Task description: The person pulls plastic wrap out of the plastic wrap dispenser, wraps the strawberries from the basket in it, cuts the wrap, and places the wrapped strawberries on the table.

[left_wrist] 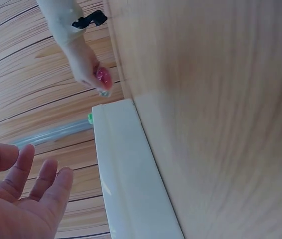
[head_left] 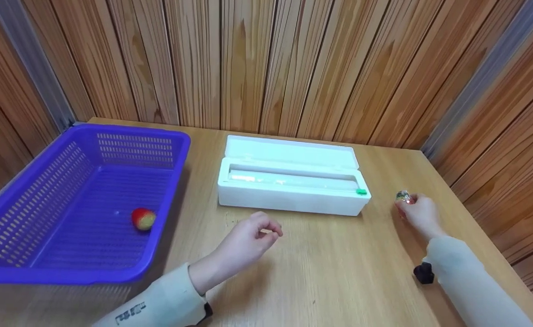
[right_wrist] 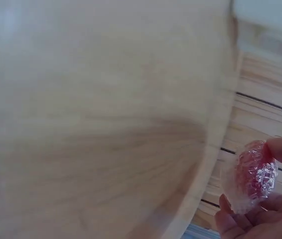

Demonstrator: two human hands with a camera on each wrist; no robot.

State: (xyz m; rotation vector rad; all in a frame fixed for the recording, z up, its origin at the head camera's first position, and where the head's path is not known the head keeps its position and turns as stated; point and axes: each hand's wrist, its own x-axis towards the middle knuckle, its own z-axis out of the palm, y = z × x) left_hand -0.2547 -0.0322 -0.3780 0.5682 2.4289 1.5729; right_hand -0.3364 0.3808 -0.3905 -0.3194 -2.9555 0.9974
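My right hand (head_left: 423, 214) is at the right side of the table, pinching a small red, fruit-like thing in crinkled clear cling film (right_wrist: 254, 177) between thumb and fingers. Its exact kind is blurred by the shiny film. My left hand (head_left: 251, 236) hovers above the table's middle, fingers loosely curled and nothing in them. Just beyond it stands a white cling film dispenser (head_left: 289, 200), its lid (head_left: 291, 150) tilted up at the back. Inside lies a roll of film (head_left: 293, 178), and a green slide cutter (head_left: 361, 192) sits at the right end.
A purple slotted basket (head_left: 182, 154) fills the left of the wooden table (head_left: 321, 263). One red and yellow fruit (head_left: 143, 219) lies in it against the right wall. Wood-panelled walls (head_left: 248, 63) close off the back and the right side.
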